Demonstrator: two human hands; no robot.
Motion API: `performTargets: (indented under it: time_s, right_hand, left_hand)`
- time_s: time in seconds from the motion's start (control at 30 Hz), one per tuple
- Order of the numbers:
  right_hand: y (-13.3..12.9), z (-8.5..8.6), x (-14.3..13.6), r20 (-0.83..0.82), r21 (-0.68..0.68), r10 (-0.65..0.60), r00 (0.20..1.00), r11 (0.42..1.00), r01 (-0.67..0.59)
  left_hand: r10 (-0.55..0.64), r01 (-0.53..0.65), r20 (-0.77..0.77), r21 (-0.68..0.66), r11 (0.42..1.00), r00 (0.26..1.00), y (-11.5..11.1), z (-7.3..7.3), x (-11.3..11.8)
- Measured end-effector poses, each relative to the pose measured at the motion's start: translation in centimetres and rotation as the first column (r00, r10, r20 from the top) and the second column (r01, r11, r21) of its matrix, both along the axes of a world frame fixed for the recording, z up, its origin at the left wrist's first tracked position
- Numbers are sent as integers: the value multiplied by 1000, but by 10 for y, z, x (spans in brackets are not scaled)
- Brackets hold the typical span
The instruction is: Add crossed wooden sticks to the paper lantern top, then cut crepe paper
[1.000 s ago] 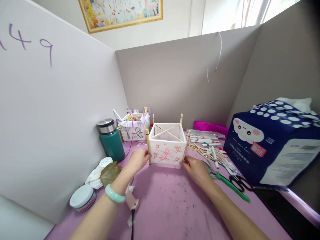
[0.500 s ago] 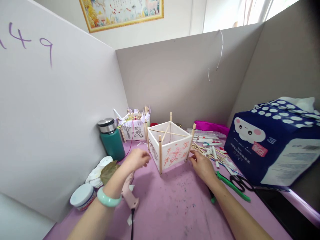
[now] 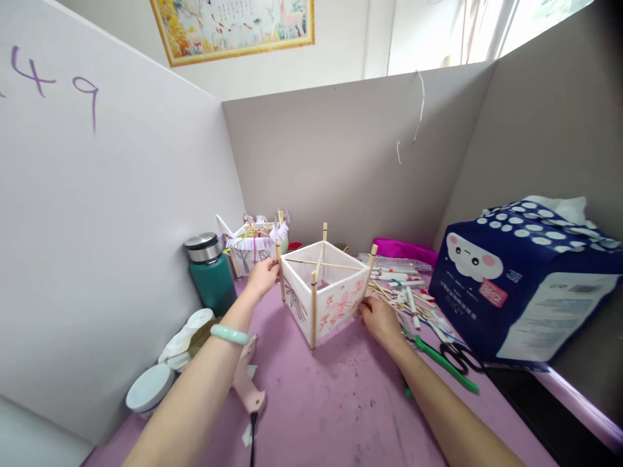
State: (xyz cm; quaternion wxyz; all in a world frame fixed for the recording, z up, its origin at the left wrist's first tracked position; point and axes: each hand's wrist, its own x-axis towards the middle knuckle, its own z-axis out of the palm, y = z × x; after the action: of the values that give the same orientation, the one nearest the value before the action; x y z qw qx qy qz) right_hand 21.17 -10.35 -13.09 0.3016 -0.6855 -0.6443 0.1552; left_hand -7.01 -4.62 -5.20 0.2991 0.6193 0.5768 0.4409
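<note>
A square white paper lantern (image 3: 335, 310) with wooden corner posts stands on the purple table, open at the top. Thin sticks cross its upper opening, and red flowers are drawn on the side facing right. My left hand (image 3: 263, 277), with a pale green bangle on the wrist, is closed at the upper part of the left post. At the foot of the right post, my right hand (image 3: 380, 319) has its thumb and fingers closed; the fingertips are partly hidden. Under my left forearm lies a pink glue gun (image 3: 249, 389) with a black cord.
A green bottle (image 3: 211, 279) and a second decorated lantern (image 3: 250, 250) stand behind at left. A white tub (image 3: 150, 388) is near the left wall. Right of me lie green-handled pliers (image 3: 448, 364), black scissors (image 3: 460, 357), markers, sticks and a blue tissue pack (image 3: 516, 305).
My left hand has moved forward from the air beside the lantern and closed on its left post. The lantern has turned slightly. My right hand stays at the right post's foot.
</note>
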Motion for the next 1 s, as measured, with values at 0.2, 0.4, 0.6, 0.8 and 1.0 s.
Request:
performTargets:
  time_s: [0.2,0.4,0.6,0.8,1.0]
  right_hand:
    - [33,19,-2,-63,67,30,998,997,-26]
    - [-5,36,7,-126,223,103,987,972,-72]
    - [-68,25,-13,8,352,250,968,906,-237]
    - [-70,7,-28,99,385,173,980,901,-198]
    - [-65,-3,-33,122,475,138,983,861,-180]
  left_hand:
    - [14,-15,-77,-14,1000,997,-43,5,-19]
    - [-35,35,1,-123,992,999,-48,17,-30]
    - [-66,80,118,-114,990,991,5,15,-17]
    - [-243,257,217,-41,966,946,51,18,0]
    - [-386,408,236,-51,912,892,84,26,26]
